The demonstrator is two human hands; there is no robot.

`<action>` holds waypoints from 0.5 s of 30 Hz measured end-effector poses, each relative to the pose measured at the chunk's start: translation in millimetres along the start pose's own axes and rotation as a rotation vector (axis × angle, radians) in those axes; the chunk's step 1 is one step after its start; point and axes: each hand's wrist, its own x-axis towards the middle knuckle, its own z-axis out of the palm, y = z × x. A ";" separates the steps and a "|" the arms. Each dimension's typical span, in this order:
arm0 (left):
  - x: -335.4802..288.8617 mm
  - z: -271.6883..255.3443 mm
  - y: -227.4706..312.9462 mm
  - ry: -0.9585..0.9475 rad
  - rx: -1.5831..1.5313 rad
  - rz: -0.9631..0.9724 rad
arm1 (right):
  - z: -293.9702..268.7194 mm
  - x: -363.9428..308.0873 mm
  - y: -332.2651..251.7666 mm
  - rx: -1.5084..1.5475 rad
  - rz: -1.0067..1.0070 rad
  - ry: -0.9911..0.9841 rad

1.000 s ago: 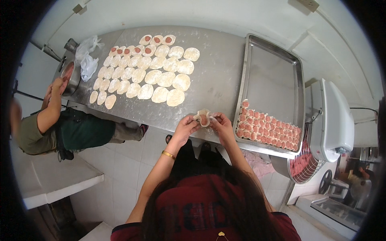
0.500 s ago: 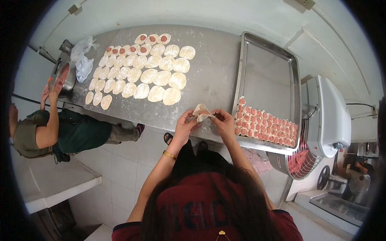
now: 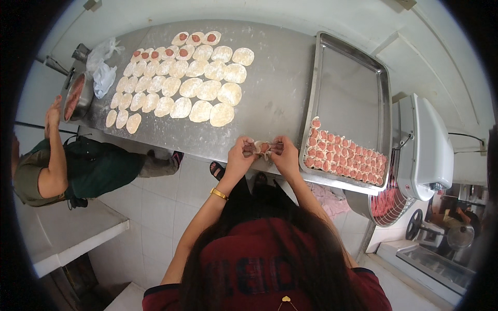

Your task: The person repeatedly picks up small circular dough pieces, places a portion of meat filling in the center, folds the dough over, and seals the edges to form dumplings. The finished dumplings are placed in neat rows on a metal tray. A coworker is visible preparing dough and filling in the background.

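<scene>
Both my hands meet over the near edge of the steel table. My left hand and my right hand pinch the two ends of one dumpling, a pale dough wrapper with pink meat filling showing in the middle. To the right lies a metal tray with rows of finished pink-filled dumplings along its near side. Several round floured wrappers are spread across the table's left half; a few at the far end carry dabs of filling.
A second person in a dark green apron stands at the table's left end beside a metal bowl of pink filling and plastic bags. A white machine stands right of the tray. White tiled floor lies below.
My hands have shifted slightly and now pull the folded dumpling out between them. The other person's hand has moved from the bowl's rim to beside it.
</scene>
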 end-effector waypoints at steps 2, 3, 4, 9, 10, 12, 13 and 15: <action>-0.9 -0.7 -2.7 -0.032 0.001 0.004 | 3.3 -0.6 10.6 0.062 0.038 -0.043; -1.4 -4.2 -2.7 -0.086 0.019 0.009 | 4.0 -1.2 15.6 0.093 0.058 -0.062; -1.5 -7.8 -2.7 -0.140 0.038 0.015 | 4.0 -2.1 20.7 0.094 0.063 -0.041; 1.6 -26.3 -2.8 -0.279 -0.015 -0.084 | 6.3 -3.1 15.1 0.093 0.046 -0.030; 0.9 -26.6 -0.5 -0.285 0.025 -0.135 | 6.2 -4.8 17.3 0.057 0.050 -0.029; 2.2 -23.3 -3.6 -0.227 0.082 -0.160 | 6.3 -4.5 12.2 -0.015 0.045 -0.026; 2.4 -21.4 -5.1 -0.199 0.110 -0.173 | 6.0 -4.2 9.5 -0.005 0.067 -0.021; 1.8 -17.9 -3.7 -0.148 0.075 -0.039 | 4.2 -3.2 4.0 0.017 0.117 -0.005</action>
